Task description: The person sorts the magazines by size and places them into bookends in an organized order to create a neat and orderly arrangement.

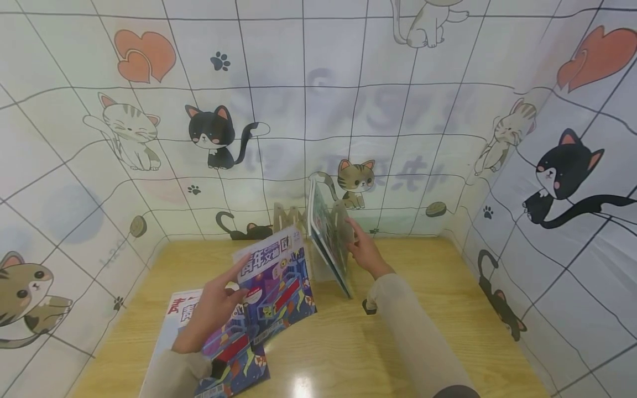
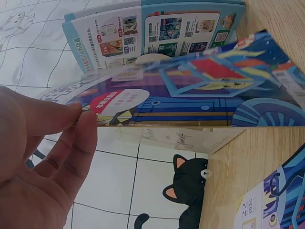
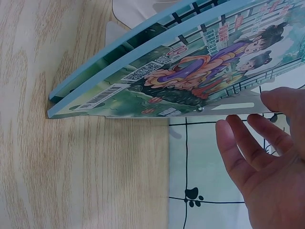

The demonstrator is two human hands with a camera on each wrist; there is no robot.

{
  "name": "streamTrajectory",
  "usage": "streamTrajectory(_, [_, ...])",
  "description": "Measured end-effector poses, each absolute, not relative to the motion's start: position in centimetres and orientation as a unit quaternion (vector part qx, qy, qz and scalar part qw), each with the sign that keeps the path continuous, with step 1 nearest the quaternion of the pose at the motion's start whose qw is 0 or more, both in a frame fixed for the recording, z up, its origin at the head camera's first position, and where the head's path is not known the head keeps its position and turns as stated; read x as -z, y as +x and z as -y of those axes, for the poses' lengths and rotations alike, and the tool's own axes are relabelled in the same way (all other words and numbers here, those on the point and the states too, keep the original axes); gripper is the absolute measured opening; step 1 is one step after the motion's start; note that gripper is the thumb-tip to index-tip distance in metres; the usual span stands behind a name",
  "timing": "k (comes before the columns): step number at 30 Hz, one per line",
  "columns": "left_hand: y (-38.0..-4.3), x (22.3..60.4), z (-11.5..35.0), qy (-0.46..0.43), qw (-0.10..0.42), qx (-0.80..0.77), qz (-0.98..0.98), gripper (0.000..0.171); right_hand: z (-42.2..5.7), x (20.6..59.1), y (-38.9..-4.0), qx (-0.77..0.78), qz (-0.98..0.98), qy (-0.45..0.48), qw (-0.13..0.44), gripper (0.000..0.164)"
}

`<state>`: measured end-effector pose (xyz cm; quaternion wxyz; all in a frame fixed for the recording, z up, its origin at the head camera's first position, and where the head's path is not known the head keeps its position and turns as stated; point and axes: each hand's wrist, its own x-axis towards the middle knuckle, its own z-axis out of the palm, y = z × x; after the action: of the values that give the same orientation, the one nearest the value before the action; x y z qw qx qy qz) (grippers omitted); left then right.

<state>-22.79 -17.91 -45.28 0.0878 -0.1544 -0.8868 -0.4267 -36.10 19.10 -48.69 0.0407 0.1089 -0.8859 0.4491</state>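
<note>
In the head view, my left hand (image 1: 214, 309) pinches a purple-blue magazine (image 1: 278, 282) by its left edge. The left wrist view shows thumb and fingertips on the edge of that magazine (image 2: 190, 95). Two light-blue-edged magazines (image 1: 325, 237) lean upright in a pale book rack (image 1: 283, 215). My right hand (image 1: 368, 251) is at the rack's right end. From the right wrist, its thumb and fingers (image 3: 233, 143) pinch the pale end plate (image 3: 228, 109) beside the leaning magazines (image 3: 190, 71).
More magazines (image 1: 239, 365) lie overlapping on the wooden table (image 1: 348, 354) at the left, partly under my left forearm. A cat-print sheet (image 1: 298, 110) hangs behind the table and along both sides.
</note>
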Motion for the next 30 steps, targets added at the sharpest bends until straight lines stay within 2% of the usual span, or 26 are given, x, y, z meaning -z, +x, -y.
streamTrajectory(17, [-24.3, 46.3, 15.7, -0.173, 0.090, 0.469, 0.862, 0.091, -19.0, 48.7, -35.9, -0.441, 0.889, 0.110, 0.050, 0.070])
streamTrajectory(30, [-25.2, 47.4, 14.6, -0.213, 0.127, 0.483, 0.840, 0.091, -19.1, 48.8, -36.0, -0.432, 0.893, 0.116, 0.056, 0.070])
